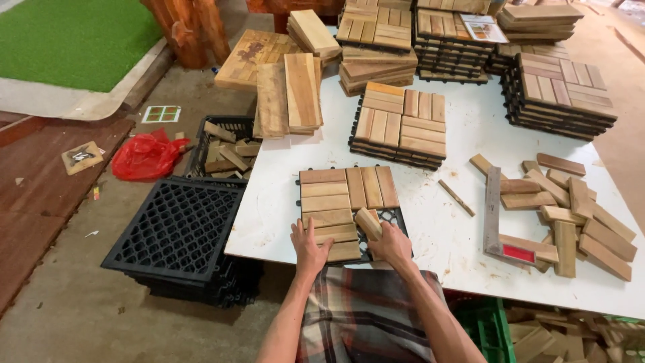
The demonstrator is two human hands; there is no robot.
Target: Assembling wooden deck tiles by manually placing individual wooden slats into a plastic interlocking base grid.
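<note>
Left hand (309, 243) lies flat and open, palm down, pressing the near-left slats of a half-finished deck tile (349, 212) at the near edge of the white counter (463, 228). Right hand (392, 245) is closed around a short wooden slat (368, 223), holding it tilted over the one bare patch of the tile's black plastic grid (393, 216), just ahead of its fingers. By the look of it, the step in hand is seating slats in the last empty quarter; the next move seems to call for levelling the slat, lining it up beside its neighbours and pushing it down onto the grid. Three quarters of the tile are already covered with pale and reddish-brown slats in alternating directions. Loose slats (571, 215) lie well right of the right hand, with finished tiles (400, 124) stacked beyond.
</note>
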